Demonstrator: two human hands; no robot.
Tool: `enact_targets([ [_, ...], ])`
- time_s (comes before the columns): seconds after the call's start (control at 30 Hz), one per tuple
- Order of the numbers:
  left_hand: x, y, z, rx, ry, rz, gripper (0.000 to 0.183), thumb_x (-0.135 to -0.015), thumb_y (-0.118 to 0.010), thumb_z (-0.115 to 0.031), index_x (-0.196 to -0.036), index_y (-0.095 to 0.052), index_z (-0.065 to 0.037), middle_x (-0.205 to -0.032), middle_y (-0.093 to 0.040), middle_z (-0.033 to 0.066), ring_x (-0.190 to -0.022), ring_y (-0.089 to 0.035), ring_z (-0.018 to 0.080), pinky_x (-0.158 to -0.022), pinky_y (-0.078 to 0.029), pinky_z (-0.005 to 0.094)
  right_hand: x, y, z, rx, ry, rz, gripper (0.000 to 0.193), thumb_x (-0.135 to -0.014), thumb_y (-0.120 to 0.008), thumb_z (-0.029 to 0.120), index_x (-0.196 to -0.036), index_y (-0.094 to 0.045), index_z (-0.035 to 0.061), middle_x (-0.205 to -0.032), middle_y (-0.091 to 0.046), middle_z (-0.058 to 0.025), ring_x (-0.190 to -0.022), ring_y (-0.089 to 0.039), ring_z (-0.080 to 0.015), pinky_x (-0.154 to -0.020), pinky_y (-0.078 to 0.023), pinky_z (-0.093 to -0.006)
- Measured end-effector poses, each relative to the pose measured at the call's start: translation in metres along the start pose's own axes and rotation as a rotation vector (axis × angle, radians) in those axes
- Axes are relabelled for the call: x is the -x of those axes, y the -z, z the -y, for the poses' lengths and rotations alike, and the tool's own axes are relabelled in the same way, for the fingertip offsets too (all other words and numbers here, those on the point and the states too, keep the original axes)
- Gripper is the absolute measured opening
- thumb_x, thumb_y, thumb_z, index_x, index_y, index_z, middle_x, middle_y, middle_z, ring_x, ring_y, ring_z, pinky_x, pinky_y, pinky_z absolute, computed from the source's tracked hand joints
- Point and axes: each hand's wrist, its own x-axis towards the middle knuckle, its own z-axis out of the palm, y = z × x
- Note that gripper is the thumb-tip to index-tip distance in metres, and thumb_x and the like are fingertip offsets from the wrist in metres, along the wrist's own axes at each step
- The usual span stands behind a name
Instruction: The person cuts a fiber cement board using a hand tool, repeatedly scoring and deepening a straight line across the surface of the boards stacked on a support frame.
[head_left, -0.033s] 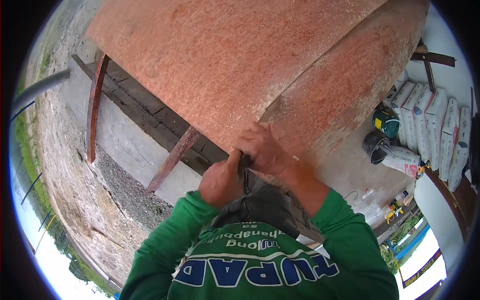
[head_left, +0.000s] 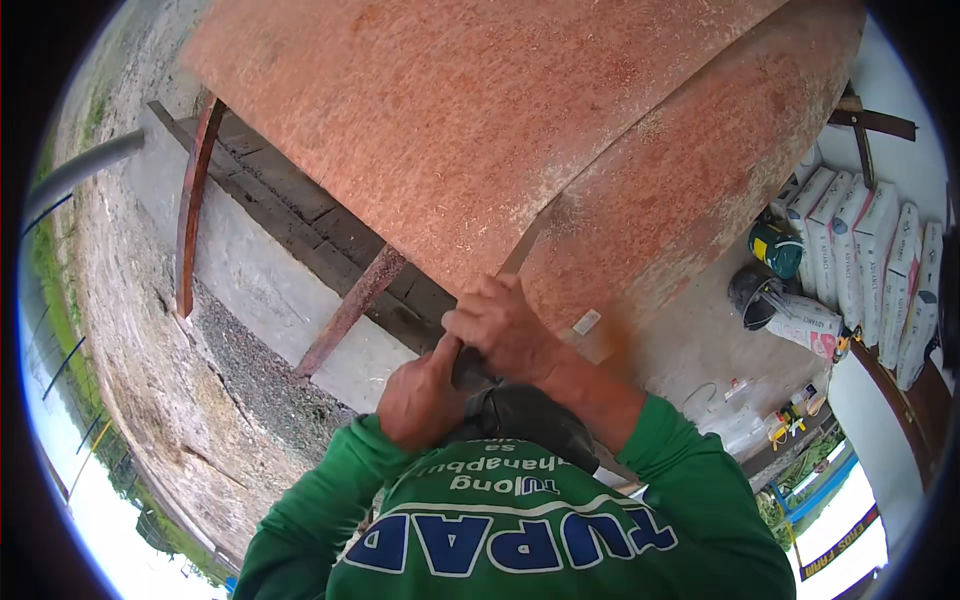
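Observation:
A handsaw (head_left: 522, 247) sits in a long cut that runs diagonally across a reddish plywood sheet (head_left: 420, 130). Its blade slants up from my hands into the wood, and the far end is hidden in the cut. Both my hands are at its dark handle close to my waist, just off the sheet's near edge. My left hand (head_left: 420, 392) is closed round the handle. My right hand (head_left: 503, 325) also grips there, fingers curled over the blade's near end. Pale sawdust is scattered along the cut and over the sheet.
Wooden posts (head_left: 350, 312) stand beside the sheet on the left, by a concrete ledge and gravel. At the right are stacked white sacks (head_left: 850, 255), a dark bucket (head_left: 750, 293), a green container (head_left: 776, 250) and yellow-handled tools (head_left: 786, 425). A small white piece (head_left: 587, 322) lies near my right wrist.
Both hands have drawn back toward my body and slightly left with the handsaw. More of its blade shows between my right hand and the cut.

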Motion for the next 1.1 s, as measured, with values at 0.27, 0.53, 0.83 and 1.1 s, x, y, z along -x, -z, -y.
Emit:
enact_targets([
  [0.27, -0.048, -0.012, 0.017, -0.097, -0.118, -0.016, 0.038, -0.075, -0.053, -0.009, -0.111, -0.045, -0.002, -0.068, -0.059, 0.0218, -0.062, -0.058, 0.0420, -0.055, -0.046, 0.0505, -0.021, 0.005, -0.046, 0.069, 0.017, -0.025, 0.017, -0.061, -0.066, 0.022, -0.070, -0.053, 0.0165, -0.072, -0.051, -0.0003, -0.075, -0.049, -0.0211, -0.072, -0.035, -0.0370],
  [0.53, 0.012, 0.002, 0.014, 0.007, 0.002, 0.010, 0.035, -0.073, -0.058, -0.009, -0.106, -0.049, -0.004, -0.070, -0.059, 0.0237, -0.063, -0.059, 0.0417, -0.056, -0.046, 0.0500, -0.002, -0.007, 0.009, 0.025, 0.020, -0.009, 0.010, -0.068, -0.058, 0.019, -0.075, -0.054, 0.0145, -0.070, -0.046, 0.0012, -0.077, -0.048, -0.0185, -0.074, -0.033, -0.0350],
  [0.83, -0.087, -0.014, 0.012, -0.109, -0.108, -0.014, 0.033, -0.073, -0.053, -0.004, -0.104, -0.046, -0.001, -0.070, -0.059, 0.0249, -0.064, -0.059, 0.0424, -0.056, -0.046, 0.0504, -0.035, 0.015, -0.073, 0.115, -0.024, 0.015, 0.026, -0.056, -0.071, 0.018, -0.072, -0.052, 0.0150, -0.076, -0.054, -0.0010, -0.079, -0.051, -0.0237, -0.071, -0.035, -0.0390],
  [1.1, 0.040, 0.003, 0.025, -0.008, 0.014, -0.015, 0.038, -0.074, -0.059, -0.009, -0.110, -0.047, -0.003, -0.071, -0.060, 0.0222, -0.061, -0.059, 0.0410, -0.053, -0.045, 0.0496, -0.001, -0.014, 0.032, 0.063, 0.076, 0.025, 0.008, -0.069, -0.055, 0.017, -0.075, -0.051, 0.0137, -0.068, -0.043, -0.0005, -0.075, -0.047, -0.0202, -0.075, -0.032, -0.0359],
])
